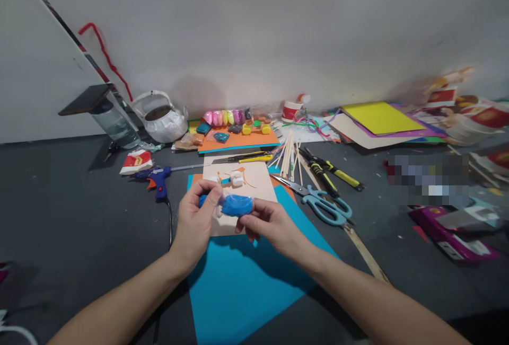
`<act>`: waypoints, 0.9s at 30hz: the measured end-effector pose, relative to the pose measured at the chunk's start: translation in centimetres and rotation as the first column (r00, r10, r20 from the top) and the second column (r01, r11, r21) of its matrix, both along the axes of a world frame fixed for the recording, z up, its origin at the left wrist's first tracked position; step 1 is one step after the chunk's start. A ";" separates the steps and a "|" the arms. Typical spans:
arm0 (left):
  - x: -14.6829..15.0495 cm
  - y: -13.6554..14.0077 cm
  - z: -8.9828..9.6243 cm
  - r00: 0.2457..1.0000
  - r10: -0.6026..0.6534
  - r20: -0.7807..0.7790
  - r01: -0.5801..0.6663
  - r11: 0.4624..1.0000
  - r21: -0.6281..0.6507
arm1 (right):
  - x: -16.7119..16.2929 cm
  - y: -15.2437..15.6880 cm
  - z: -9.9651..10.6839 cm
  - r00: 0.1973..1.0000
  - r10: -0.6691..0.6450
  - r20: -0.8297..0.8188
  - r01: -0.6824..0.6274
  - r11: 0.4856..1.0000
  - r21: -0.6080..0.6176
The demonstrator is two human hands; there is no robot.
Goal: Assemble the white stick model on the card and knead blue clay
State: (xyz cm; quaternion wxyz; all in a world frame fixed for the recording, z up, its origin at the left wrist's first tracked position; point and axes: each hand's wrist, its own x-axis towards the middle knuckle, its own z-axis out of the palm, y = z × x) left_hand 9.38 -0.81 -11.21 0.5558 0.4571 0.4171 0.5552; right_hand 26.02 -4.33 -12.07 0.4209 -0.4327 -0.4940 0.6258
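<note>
A lump of bright blue modelling clay [237, 205] in a clear plastic wrapper is held between my two hands, above the paper. My left hand [200, 208] is closed on its left end, the thumb pressed on top. My right hand [268, 219] pinches the right end, fingers curled beneath. Just beyond them, a small white piece [237, 178] with orange strips around it lies on the pale paper sheet [262, 188]. Under that sheet spreads a large blue sheet [246, 281].
Left are a blue glue gun [159, 179] with its cord and a white basket [161, 120]. Right lie scissors [326, 204], pliers [322, 173] and wooden sticks [288, 159]. A yellow box cutter [254, 158] lies ahead, before several coloured clay packs [226, 117]. Coloured paper [382, 117] is stacked back right.
</note>
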 end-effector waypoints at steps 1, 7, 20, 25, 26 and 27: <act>0.0 0.0 0.0 1.000 0.003 0.009 -0.003 1.000 -0.008 | 0.1 0.0 0.0 1.000 -0.006 -0.008 0.006 1.000 -0.009; 0.3 0.2 0.4 0.996 0.026 0.087 -0.021 0.998 -0.065 | 0.0 -0.2 0.4 0.998 -0.048 -0.034 0.047 0.999 -0.007; 0.0 0.0 1.0 0.994 -0.074 -0.086 0.067 0.994 -0.087 | 1.4 0.4 0.8 0.997 -0.040 0.067 0.031 0.991 0.130; -0.1 -0.4 1.5 0.919 -0.236 -0.316 0.238 0.971 -0.032 | 0.8 0.2 0.5 0.990 -0.081 0.119 0.061 0.985 0.158; -0.2 -0.3 1.6 0.910 -0.253 -0.328 0.251 0.967 -0.049 | 0.9 0.2 0.3 0.991 -0.087 0.102 0.070 0.985 0.157; -0.3 -0.2 1.7 0.899 -0.270 -0.344 0.263 0.962 -0.067 | 0.9 0.3 0.2 0.992 -0.095 0.082 0.081 0.984 0.158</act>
